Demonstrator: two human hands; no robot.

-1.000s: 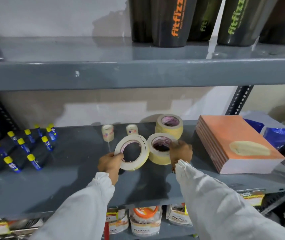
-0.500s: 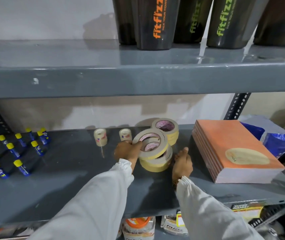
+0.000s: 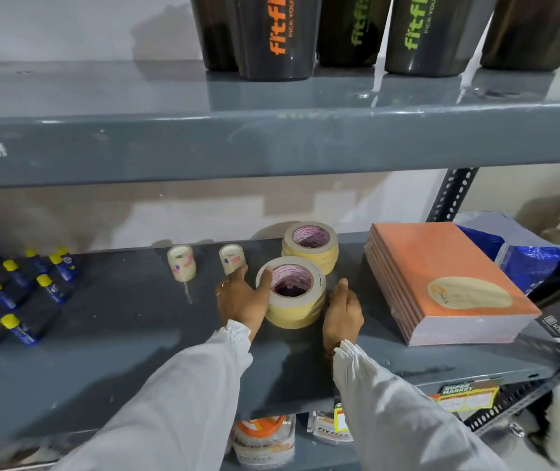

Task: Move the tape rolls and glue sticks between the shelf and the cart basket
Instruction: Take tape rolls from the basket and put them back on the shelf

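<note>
Both hands are at the near tape stack in the middle of the grey shelf. The left hand lies against the stack's left side, fingers spread, with the thumb hooked over the top roll's rim and the forefinger pointing toward a small clear roll just behind it. The right hand stands on edge just beside the stack's right side, fingers loosely curled and holding nothing; whether it touches the tape I cannot tell. A second stack of the same cream rolls sits just behind the first, close to the wall. Another small clear roll stands further left. The glue sticks, blue with yellow caps, are grouped at the shelf's left end, well apart from the hands. To the right of the tape lies a pile of orange books, with a blue bag beyond. Dark cups stand on the shelf above.
</note>
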